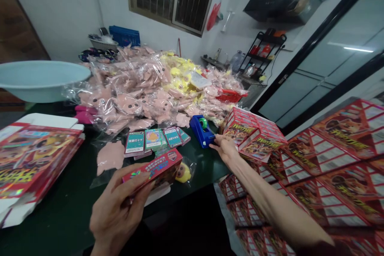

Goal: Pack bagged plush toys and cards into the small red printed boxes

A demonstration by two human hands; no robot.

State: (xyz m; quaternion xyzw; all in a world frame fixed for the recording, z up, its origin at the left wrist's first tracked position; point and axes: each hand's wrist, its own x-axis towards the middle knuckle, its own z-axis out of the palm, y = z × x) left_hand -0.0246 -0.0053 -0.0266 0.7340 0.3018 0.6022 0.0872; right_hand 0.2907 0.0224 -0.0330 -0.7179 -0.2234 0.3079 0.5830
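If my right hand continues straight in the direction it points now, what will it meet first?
Most likely the blue tape dispenser: the fingertips of your right hand are right at its end, though the picture leaves unclear whether they touch.

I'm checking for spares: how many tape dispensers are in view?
1: the blue tape dispenser, between the cards and the stacked red boxes, right hand at its end. The bagged toys could hide another.

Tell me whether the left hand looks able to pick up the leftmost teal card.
Probably not yet: the left hand is holding a red box. The leftmost teal card lies uncovered just beyond, so only the full hand seems in the way.
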